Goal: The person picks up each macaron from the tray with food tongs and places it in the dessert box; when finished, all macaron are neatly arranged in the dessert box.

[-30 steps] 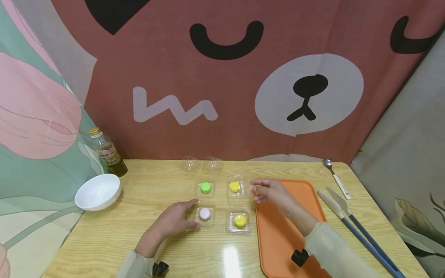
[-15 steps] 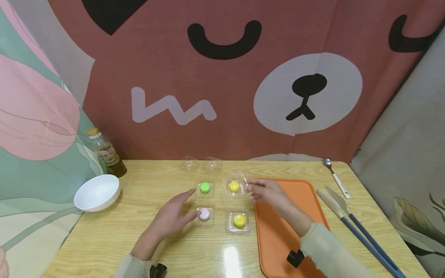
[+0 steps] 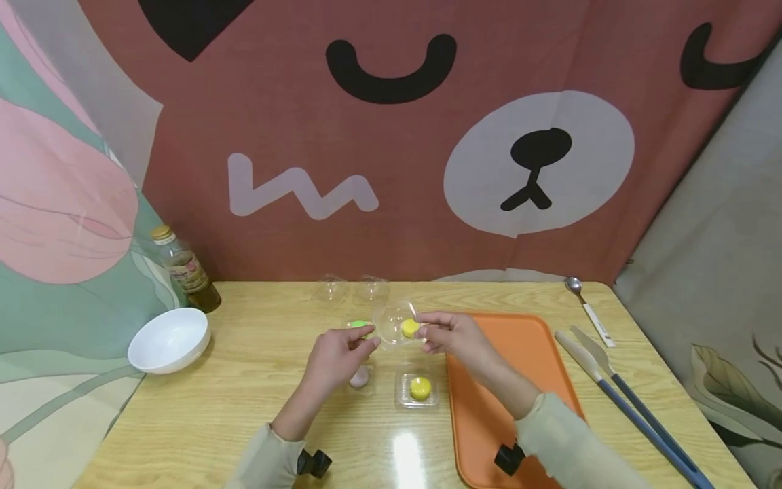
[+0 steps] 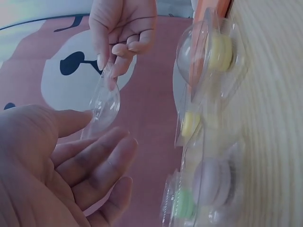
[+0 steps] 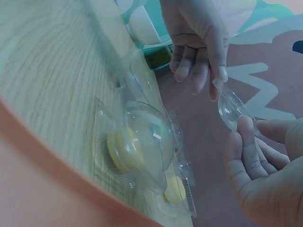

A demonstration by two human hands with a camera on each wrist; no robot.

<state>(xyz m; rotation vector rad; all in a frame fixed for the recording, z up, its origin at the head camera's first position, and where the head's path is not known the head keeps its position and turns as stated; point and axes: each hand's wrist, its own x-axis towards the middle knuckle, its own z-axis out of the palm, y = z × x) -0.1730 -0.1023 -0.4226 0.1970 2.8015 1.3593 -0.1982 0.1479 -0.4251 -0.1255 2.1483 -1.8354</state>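
Note:
Between both hands, a clear plastic domed lid (image 3: 391,321) is held above the table. My right hand (image 3: 459,341) pinches its right edge between thumb and fingers. On the opposite edge, my left hand (image 3: 334,356) pinches it with thumb and forefinger, as the right wrist view shows too. Behind the lid sits a yellow macaron (image 3: 410,329). A green macaron (image 3: 357,324) is partly covered by the left fingers, and a lilac macaron (image 3: 359,377) lies beside that hand. Nearer the front, another yellow macaron (image 5: 124,149) sits in a clear box under a dome.
Two more clear domed lids (image 3: 370,289) lie at the table's back edge. An orange tray (image 3: 489,435) is under the right forearm. Further right are tongs (image 3: 647,414) and a spoon (image 3: 590,314). A white bowl (image 3: 169,341) and a bottle (image 3: 188,270) stand left.
The right hand has taken the domed lid from around the back yellow macaron and brought it left. The left hand has moved right and grasped the lid's other edge.

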